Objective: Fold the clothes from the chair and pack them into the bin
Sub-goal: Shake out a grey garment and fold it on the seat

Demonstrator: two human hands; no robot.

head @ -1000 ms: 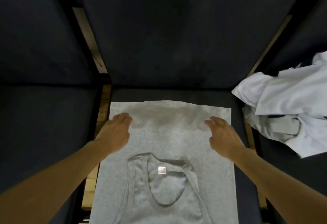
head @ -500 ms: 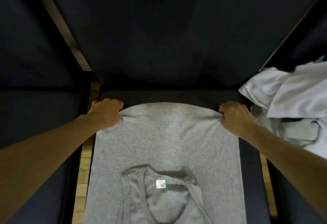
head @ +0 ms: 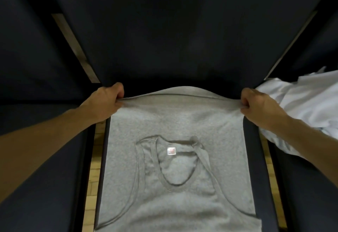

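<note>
Garment: grey knit sleeveless tank top (head: 175,121) flat on dark chair seat (head: 256,158), centre.
Left hand (head: 105,101): pinching far hem, 10 o'clock.
Right hand (head: 257,104): pinching far hem, 2 o'clock.
Pile: crumpled white clothes (head: 307,99), 3 o'clock.

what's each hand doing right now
Left hand: closed, gripping the far left corner of the gray tank top.
Right hand: closed, gripping its far right corner.

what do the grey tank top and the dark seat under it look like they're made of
Tank top: likely cotton jersey knit, matte heathered grey with ribbed edging, and it drapes softly where both hands grip it. Seat: looks like dark navy woven upholstery, matte with no sheen; exact fibre unclear.
</note>
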